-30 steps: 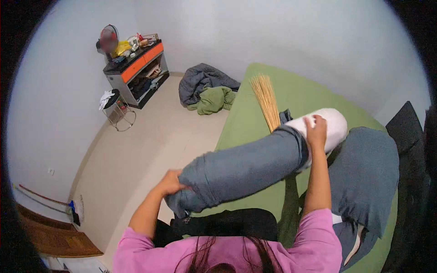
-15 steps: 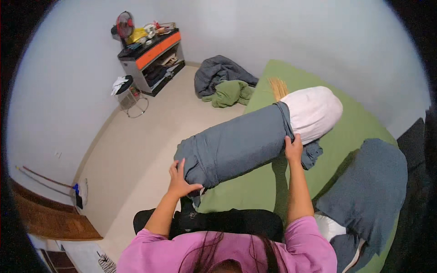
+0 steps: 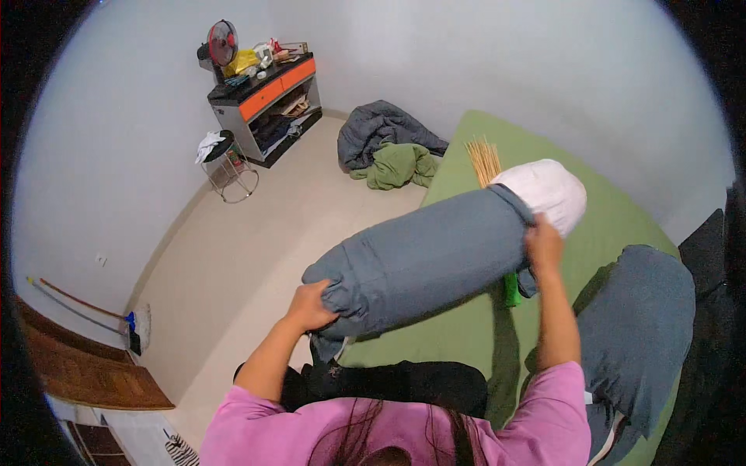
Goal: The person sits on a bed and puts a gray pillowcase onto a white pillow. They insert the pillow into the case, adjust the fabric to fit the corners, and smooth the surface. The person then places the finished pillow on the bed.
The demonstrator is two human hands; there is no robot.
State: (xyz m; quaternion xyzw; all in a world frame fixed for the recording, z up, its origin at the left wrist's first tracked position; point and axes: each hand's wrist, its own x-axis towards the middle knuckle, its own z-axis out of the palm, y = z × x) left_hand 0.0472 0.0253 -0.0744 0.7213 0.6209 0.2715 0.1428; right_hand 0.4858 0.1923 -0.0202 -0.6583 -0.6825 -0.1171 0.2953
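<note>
A white bolster (image 3: 558, 186) lies slantwise in front of me, largely covered by a blue-grey bolster case (image 3: 435, 247). Only its rounded far-right end sticks out of the case. My left hand (image 3: 312, 305) is closed on the bunched cloth at the near-left end. At the open rim my right hand (image 3: 545, 242), slightly blurred, grips the edge of the case beside the bare white part. Beneath the bolster is a bed with a green sheet (image 3: 466, 144). A stick broom (image 3: 485, 161) lies partly under the bolster, its green handle (image 3: 511, 290) showing on the near side.
Another blue-grey covered pillow (image 3: 637, 318) rests on the bed at right. Grey and green bedding (image 3: 392, 151) is heaped on the floor beyond the bed. Farther left stand a stool (image 3: 225, 163) and a cabinet (image 3: 272, 101) with a fan (image 3: 222, 43).
The case has moved farther up over the bolster, so less white shows. My right hand has shifted right with the rim, and my left hand has closed on the bunched end.
</note>
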